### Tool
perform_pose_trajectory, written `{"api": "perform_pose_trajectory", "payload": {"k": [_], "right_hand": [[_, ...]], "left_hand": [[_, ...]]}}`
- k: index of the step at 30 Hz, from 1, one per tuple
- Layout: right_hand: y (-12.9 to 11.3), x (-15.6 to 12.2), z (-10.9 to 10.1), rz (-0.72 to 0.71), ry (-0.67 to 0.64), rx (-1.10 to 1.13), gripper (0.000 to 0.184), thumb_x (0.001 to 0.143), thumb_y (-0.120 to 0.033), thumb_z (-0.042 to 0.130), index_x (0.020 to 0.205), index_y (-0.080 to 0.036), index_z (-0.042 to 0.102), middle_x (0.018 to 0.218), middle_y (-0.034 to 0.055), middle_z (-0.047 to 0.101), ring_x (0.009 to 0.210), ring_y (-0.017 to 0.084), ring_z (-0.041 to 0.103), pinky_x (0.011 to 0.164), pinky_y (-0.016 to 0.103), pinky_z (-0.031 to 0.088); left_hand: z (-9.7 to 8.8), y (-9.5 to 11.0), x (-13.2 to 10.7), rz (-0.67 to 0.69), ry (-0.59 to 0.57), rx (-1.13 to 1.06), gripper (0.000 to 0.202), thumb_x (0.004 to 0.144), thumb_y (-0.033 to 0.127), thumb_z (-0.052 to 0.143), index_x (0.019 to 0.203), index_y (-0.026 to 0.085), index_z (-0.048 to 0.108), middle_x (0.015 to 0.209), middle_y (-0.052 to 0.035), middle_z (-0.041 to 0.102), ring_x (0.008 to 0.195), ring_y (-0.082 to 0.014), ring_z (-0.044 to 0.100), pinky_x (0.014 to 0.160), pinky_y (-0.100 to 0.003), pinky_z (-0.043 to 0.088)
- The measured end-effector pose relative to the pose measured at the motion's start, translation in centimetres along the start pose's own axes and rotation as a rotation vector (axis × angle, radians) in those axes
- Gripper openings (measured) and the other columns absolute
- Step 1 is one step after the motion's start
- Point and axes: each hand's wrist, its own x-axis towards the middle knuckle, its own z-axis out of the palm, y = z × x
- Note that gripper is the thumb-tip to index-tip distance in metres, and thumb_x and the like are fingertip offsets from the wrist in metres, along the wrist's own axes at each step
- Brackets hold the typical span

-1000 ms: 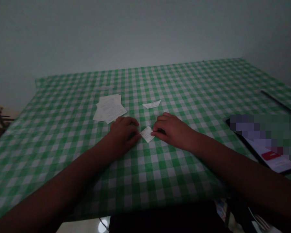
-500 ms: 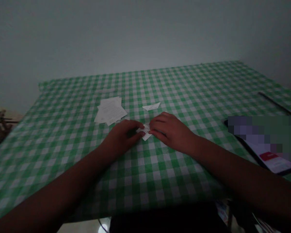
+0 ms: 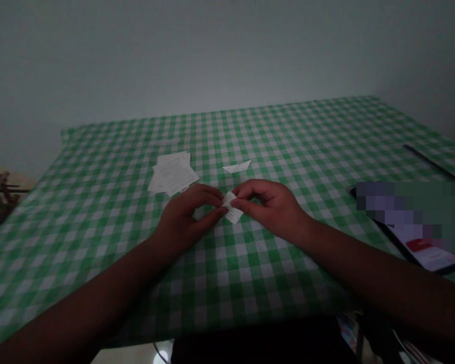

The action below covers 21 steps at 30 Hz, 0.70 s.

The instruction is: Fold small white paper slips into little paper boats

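Note:
A small piece of folded white paper [image 3: 234, 215] with printed lines is pinched between my two hands, just above or on the checked cloth. My left hand [image 3: 191, 212] grips its left edge between thumb and fingers. On the other side, my right hand [image 3: 271, 205] has thumb and index finger closed on its right edge; the fingertips cover part of the paper. Beyond my hands lies a boat-shaped folded paper [image 3: 237, 166]. Farther left rests a loose pile of printed paper sheets [image 3: 173, 172], fanned unevenly.
A green and white checked tablecloth [image 3: 288, 131] covers the table, which stands against a plain wall [image 3: 227, 55]. At the right lie a phone [image 3: 436, 255] with a lit screen and a thin dark stick-like object [image 3: 432, 162].
The folded paper has turned and shifted slightly right and nearer to me, showing more of itself. My right hand has changed its hold, with the thumb now on top.

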Motion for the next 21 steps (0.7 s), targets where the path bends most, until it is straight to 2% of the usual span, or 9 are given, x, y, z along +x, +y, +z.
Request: {"api": "perform_pose_trajectory", "payload": {"k": [5, 10, 21], "right_hand": [[-0.1, -0.1, 0.5, 0.055, 0.048, 0.109, 0.016, 0.079, -0.029, 0.076, 0.080, -0.021, 0.062, 0.087, 0.0008, 0.068, 0.082, 0.016, 0.064, 0.077, 0.033, 0.052], [-0.2, -0.1, 0.8, 0.085, 0.037, 0.252, 0.017, 0.079, -0.027, 0.076, 0.080, -0.022, 0.060, 0.082, -0.0011, 0.066, 0.078, 0.014, 0.064, 0.073, 0.031, 0.052], [-0.5, -0.3, 1.0, 0.096, 0.054, 0.303, 0.019, 0.075, -0.024, 0.080, 0.078, -0.022, 0.062, 0.078, -0.0029, 0.066, 0.074, 0.011, 0.063, 0.069, 0.027, 0.051]], "left_hand": [[0.2, 0.7, -0.2, -0.170, 0.014, -0.136, 0.010, 0.083, 0.026, 0.073, 0.086, 0.021, 0.065, 0.095, -0.0024, 0.071, 0.089, -0.0171, 0.067, 0.085, -0.033, 0.052], [0.4, 1.1, -0.4, -0.311, 0.056, -0.277, 0.013, 0.080, 0.027, 0.076, 0.085, 0.020, 0.067, 0.087, -0.0005, 0.069, 0.081, -0.0149, 0.066, 0.078, -0.029, 0.052], [0.7, 1.7, -0.6, -0.382, 0.068, -0.318, 0.011, 0.080, 0.028, 0.076, 0.086, 0.021, 0.070, 0.083, 0.0012, 0.071, 0.075, -0.0119, 0.065, 0.070, -0.024, 0.051]]}}
